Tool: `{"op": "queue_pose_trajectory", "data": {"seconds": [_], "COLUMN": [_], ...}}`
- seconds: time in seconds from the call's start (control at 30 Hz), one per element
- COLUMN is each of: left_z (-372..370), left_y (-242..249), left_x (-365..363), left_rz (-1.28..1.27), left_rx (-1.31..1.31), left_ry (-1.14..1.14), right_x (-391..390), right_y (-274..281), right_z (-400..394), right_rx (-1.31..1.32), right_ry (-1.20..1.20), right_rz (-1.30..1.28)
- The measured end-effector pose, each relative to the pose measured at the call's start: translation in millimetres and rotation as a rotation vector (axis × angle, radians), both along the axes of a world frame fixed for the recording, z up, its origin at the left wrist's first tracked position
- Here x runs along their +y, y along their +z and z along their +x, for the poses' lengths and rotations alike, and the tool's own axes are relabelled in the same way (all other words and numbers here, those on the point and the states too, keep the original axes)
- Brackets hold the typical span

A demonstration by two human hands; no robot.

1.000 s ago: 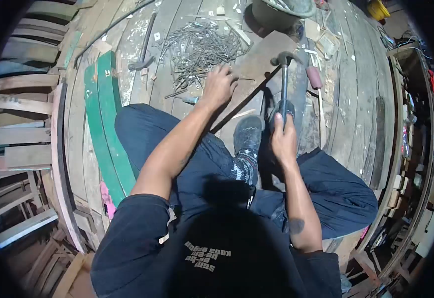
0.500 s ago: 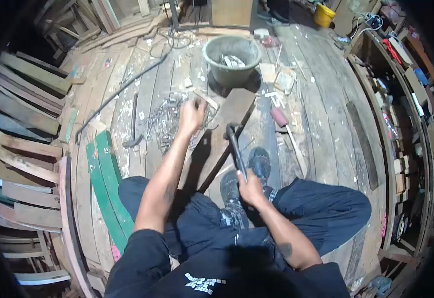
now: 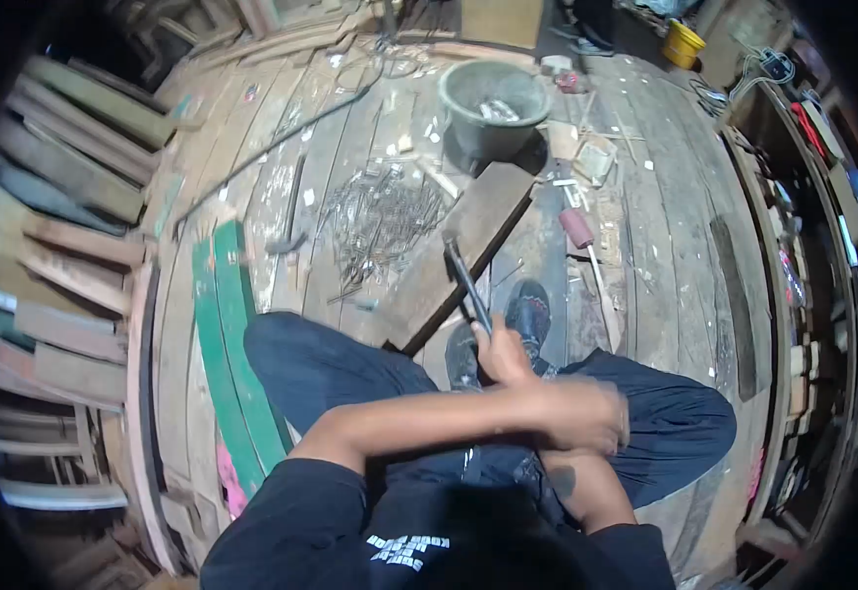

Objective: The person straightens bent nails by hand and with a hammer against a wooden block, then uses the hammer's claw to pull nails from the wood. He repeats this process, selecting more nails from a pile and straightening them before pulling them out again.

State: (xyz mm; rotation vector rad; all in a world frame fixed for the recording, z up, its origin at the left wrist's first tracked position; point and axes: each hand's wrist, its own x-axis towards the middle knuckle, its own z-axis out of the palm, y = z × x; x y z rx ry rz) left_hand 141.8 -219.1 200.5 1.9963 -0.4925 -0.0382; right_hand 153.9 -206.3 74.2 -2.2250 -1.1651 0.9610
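Head view, from the left: many boards (image 3: pixel 85 143), too overlapped to count, line the edge of the plank floor (image 3: pixel 660 256). Next lie 2 green boards (image 3: pixel 237 354) side by side, then 1 floor hammer (image 3: pixel 288 244), its head toward the person. Right of it spreads 1 pile of nails (image 3: pixel 385 221), more than can be counted. Just beside the pile, 1 thick brown plank (image 3: pixel 483 216) lies aslant. Over it stands the head of 1 held hammer (image 3: pixel 470 283); whether the 2 touch, I cannot tell. The right hand (image 3: pixel 506 354) is closed around that hammer's handle, above the person's 2 dark shoes (image 3: pixel 527 315). Past the plank's far end stands 1 grey bucket (image 3: pixel 493 138), with pale bits inside too small to count. The left hand (image 3: pixel 581 413) is crossed over the right forearm and blurred; I cannot tell if its fingers are spread or pinching anything, or if it touches the arm. Farther right are 1 mallet (image 3: pixel 576 228) with a pink head, 1 yellow pail (image 3: pixel 683 46) at the back, 1 dark wood strip (image 3: pixel 734 305), and 1 crowded shelf (image 3: pixel 758 221).
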Motion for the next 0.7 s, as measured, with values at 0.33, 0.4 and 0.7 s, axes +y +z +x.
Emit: {"op": "queue_pose_trajectory", "data": {"seconds": [0.33, 0.4, 0.7], "left_z": [-19, -20, -1], "left_y": [33, 33, 15], "left_x": [-97, -99, -111], "left_rz": [-0.508, -0.489, -0.250], "left_rx": [-0.287, -0.313, -0.296], "left_ry": [-0.144, -0.131, -0.061], "right_x": [-4, -3, -3], "right_y": [2, -2, 5], "right_z": [7, 8, 7], "right_rx": [-0.039, -0.057, -0.034], "right_ry": [0.089, 0.097, 0.080], "right_rz": [0.070, 0.054, 0.000]}}
